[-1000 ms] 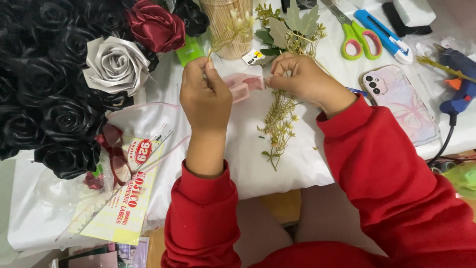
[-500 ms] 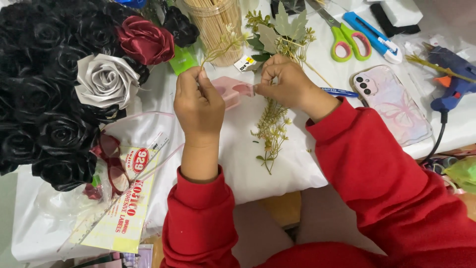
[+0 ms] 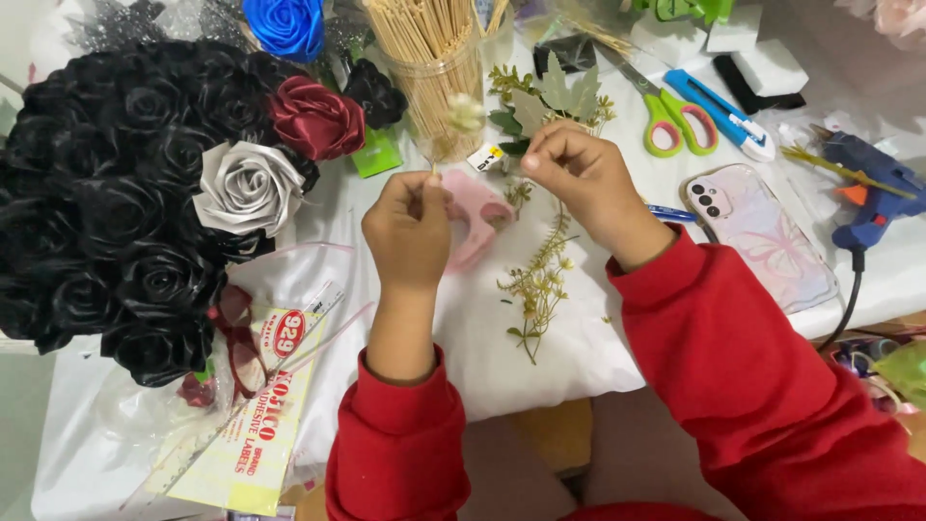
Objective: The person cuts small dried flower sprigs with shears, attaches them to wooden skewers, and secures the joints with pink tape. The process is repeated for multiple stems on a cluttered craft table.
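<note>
Head view: left hand [image 3: 410, 230] grip pinches a thin stick [image 3: 436, 169]; right hand [image 3: 579, 178] grip pinches a green sprig [image 3: 564, 96] just beside.

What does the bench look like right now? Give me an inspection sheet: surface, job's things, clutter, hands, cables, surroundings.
Surface: white-covered table, crowded along its far side.
Job's things: thin wooden stick pinched upright in the left hand; leafy sprig at the right hand; dried green sprig lying between the forearms; pink tape dispenser behind the left hand.
Clutter: jar of sticks, scissors, blue cutter, phone, glue gun, label sheet.
Hands: both raised, fingers closed in pinches.
Cables: black glue-gun cord running off the near edge.
Surroundings: black rose bouquet with silver, red and blue blooms at left.
</note>
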